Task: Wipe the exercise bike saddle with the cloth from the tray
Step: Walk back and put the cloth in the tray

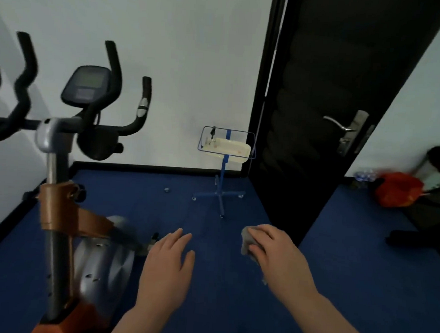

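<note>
in right hand (283,257) grip, crumpled grey cloth (246,241), left hand (169,263) open

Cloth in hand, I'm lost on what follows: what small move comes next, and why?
Probably turn left toward the bike. The right hand grips the grey cloth, the left hand is free, the tray stands ahead, and the saddle is out of view.

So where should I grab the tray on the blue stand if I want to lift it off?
Judging by its shape, hold the tray by its two short ends, one hand each, coming from the front. It is long and shallow and sits inside a thin wire frame, so lift straight up.
</note>
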A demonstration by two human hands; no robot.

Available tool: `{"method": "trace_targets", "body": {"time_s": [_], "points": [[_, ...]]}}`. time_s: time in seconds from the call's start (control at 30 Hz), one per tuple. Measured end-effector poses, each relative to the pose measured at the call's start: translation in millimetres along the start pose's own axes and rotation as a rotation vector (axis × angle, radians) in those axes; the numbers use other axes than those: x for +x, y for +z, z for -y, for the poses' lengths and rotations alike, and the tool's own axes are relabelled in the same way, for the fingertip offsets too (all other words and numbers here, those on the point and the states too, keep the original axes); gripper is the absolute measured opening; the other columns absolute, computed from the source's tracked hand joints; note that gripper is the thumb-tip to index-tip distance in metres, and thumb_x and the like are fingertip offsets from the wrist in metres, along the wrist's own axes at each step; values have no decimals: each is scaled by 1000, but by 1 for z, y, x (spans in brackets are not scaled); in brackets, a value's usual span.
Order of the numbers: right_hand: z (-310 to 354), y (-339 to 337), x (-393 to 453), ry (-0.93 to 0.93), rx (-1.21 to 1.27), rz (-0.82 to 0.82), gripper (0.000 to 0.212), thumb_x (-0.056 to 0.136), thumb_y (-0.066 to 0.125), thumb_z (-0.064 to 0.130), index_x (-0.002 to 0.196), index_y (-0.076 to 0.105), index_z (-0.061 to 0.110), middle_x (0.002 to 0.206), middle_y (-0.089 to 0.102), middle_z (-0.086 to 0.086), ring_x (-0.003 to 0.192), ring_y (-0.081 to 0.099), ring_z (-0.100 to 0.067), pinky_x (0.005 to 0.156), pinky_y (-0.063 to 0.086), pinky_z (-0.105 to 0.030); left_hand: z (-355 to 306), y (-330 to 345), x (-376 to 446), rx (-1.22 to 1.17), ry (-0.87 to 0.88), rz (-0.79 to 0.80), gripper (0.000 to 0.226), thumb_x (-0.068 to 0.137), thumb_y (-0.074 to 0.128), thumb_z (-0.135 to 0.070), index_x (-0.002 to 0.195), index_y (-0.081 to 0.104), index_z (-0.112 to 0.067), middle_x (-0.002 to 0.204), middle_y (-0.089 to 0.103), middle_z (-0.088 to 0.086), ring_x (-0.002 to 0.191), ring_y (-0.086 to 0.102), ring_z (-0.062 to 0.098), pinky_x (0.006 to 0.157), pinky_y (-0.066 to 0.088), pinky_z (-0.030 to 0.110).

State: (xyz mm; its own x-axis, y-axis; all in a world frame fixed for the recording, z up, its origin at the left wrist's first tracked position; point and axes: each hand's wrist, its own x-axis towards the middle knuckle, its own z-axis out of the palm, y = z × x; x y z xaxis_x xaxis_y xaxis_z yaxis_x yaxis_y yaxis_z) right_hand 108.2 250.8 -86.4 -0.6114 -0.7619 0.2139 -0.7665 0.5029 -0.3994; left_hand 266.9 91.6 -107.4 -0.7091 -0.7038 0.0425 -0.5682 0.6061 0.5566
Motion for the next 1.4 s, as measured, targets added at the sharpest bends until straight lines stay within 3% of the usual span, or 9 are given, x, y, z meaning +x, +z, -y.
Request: {"method": "trace_targets", "body": {"time_s": [0.13, 0.37, 0.47, 0.67, 1.0, 1.4], "points": [[-46, -20, 21, 24, 3, 0, 30, 98, 45, 28, 127, 54, 30, 128, 48, 19, 115, 42, -1, 86, 41, -17, -37, 26, 36, 12, -17, 8, 44, 94, 42, -36, 137, 44, -25, 150, 35, -7, 138, 28, 14, 114, 23, 36], [-97, -15, 67, 87, 16, 5, 30, 97, 45, 30, 125, 56, 31, 126, 49, 21, 107, 40, 5, 75, 34, -11, -60, 50, 89, 72, 12, 38, 45, 95, 41, -36, 138, 44, -24, 150, 35, -6, 137, 29, 15, 114, 22, 33], [-106, -1, 98, 102, 41, 29, 29, 97, 45, 31, 125, 56, 33, 125, 49, 21, 109, 41, 4, 74, 37, -13, -59, 57, 123, 68, 12, 27, 45, 94, 43, -35, 137, 45, -23, 149, 37, -5, 137, 30, 15, 113, 23, 33], [-116, 27, 187, 118, 49, 57, 32, 98, 44, 32, 128, 54, 33, 128, 48, 19, 115, 42, 0, 85, 42, -19, -42, 63, 208, 25, -19, 45, 46, 95, 40, -37, 140, 41, -26, 151, 33, -7, 139, 26, 14, 114, 20, 31], [-127, 44, 330, 228, 53, 40, 35, 98, 45, 30, 133, 50, 29, 133, 46, 13, 120, 42, -7, 88, 40, -23, -32, 57, 367, 15, 33, 80, 44, 95, 42, -34, 138, 45, -23, 149, 37, -4, 137, 30, 16, 114, 23, 33], [-215, 72, 479, 200, 93, 66, 33, 97, 47, 29, 129, 53, 28, 130, 48, 13, 117, 41, -4, 88, 36, -19, -71, 125, 535, -13, 47, 154, 43, 95, 44, -34, 137, 45, -26, 148, 37, -6, 136, 31, 14, 112, 24, 30]]}}
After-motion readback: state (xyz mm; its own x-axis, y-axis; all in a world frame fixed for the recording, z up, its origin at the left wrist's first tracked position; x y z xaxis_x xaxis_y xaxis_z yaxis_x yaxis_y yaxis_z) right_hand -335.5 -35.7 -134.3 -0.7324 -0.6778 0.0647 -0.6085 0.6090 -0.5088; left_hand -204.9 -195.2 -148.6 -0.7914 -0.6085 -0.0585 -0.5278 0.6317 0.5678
